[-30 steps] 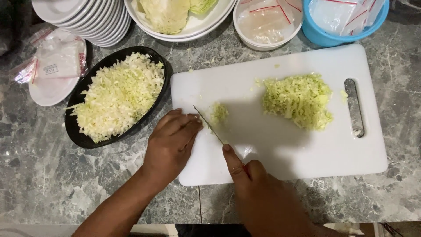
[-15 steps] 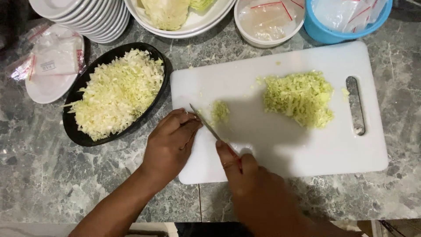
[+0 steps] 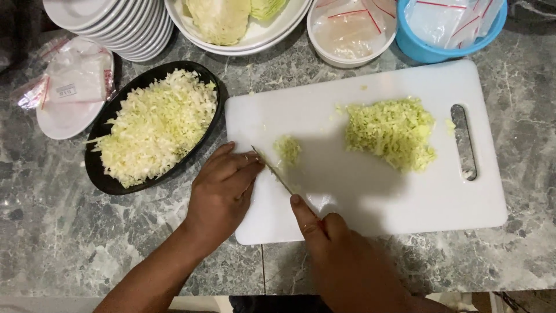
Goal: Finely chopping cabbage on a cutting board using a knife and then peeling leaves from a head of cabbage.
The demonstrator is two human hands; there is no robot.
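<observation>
Comparing with a second ago, little has shifted: the right hand (image 3: 347, 261) grips a knife (image 3: 272, 169) with the forefinger laid along its spine, the blade angled toward the left edge of the white cutting board (image 3: 370, 203), and the left hand (image 3: 223, 191) lies flat, fingers together and holding nothing, right beside the blade, as it did then. A small clump of chopped cabbage (image 3: 288, 149) sits just off the blade's tip, no nearer than before, so the knife seems to be gathering or scraping rather than chopping, and the cut stock is nearly done. A bigger heap of chopped cabbage (image 3: 392, 133) lies toward the board's right end, near its handle slot (image 3: 463, 142). Bare board stretches between clump and heap and along the near edge. Just off the board's left edge stands a black oval dish (image 3: 101, 174) piled with shredded cabbage; bowls crowd the far edge
</observation>
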